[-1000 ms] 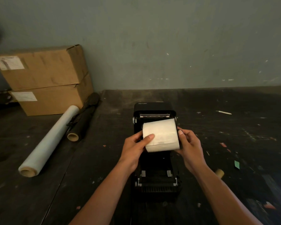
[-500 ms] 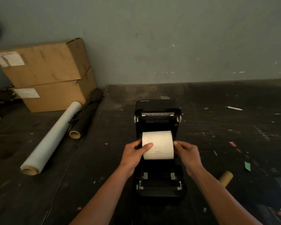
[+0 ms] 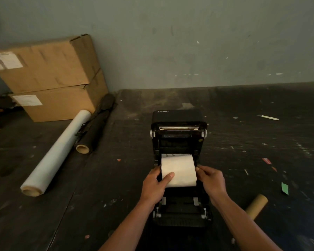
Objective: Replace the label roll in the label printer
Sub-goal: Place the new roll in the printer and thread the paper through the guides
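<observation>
Here, the black label printer (image 3: 179, 160) stood open on the dark table (image 3: 116, 196), its lid tilted back and the word "Xprinter" readable on top. Inside its open bay sat the white label roll (image 3: 179, 170), a short, wide cylinder of matte paper, lying on its side between the two hands. The left hand (image 3: 153, 185) gripped the left end of the roll, with the thumb laid across its front face and the other fingers hidden behind the end. The right hand (image 3: 211, 180) held the right end, its fingers curled against the side of the roll; the fingertips themselves were hard to see. Just below the fingers, the front part of the printer showed black plastic guides with small white clips.

Far to the left of the left fingers lay a long roll of clear film (image 3: 56, 154) on a cardboard core, and beside it a black roll (image 3: 94, 129), also with a cardboard core. Behind them, two brown cardboard boxes (image 3: 49, 78) were stacked against the grey wall, each with a white sticker. To the right of the right fingers, an empty cardboard tube (image 3: 256, 205) lay on the table, partly hidden by the right forearm. Small scraps of paper were scattered on the scratched surface.
</observation>
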Available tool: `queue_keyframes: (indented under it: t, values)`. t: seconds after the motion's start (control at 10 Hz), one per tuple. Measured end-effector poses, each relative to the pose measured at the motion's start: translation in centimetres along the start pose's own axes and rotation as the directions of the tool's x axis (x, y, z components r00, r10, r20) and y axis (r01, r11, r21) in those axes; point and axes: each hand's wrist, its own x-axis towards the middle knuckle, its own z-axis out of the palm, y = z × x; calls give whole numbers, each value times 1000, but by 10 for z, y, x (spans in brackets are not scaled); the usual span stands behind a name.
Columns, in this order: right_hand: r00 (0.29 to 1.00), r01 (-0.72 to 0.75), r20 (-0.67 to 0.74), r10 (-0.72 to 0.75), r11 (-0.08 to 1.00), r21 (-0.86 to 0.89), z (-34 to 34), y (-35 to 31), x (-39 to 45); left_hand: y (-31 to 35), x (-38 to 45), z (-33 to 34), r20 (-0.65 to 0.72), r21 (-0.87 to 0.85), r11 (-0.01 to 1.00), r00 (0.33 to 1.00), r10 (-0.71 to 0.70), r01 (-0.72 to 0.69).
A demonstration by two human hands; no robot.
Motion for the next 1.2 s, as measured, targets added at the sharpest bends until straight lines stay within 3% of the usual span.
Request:
queue_keyframes:
  t: [0.4, 0.9, 1.2]
  values:
    - [1000, 27, 18, -25, 995, -94, -3, -6, 0, -5, 2, -1, 40, 131, 991, 999, 2, -7]
    - [996, 89, 22, -86, 975, -205, -6, -8, 2, 4, -1, -2, 67, 125, 992, 998, 16, -24]
    - [987, 125, -73, -145, 964, -233, 4, 3, -7, 6, 1, -4, 80, 161, 987, 997, 4, -17]
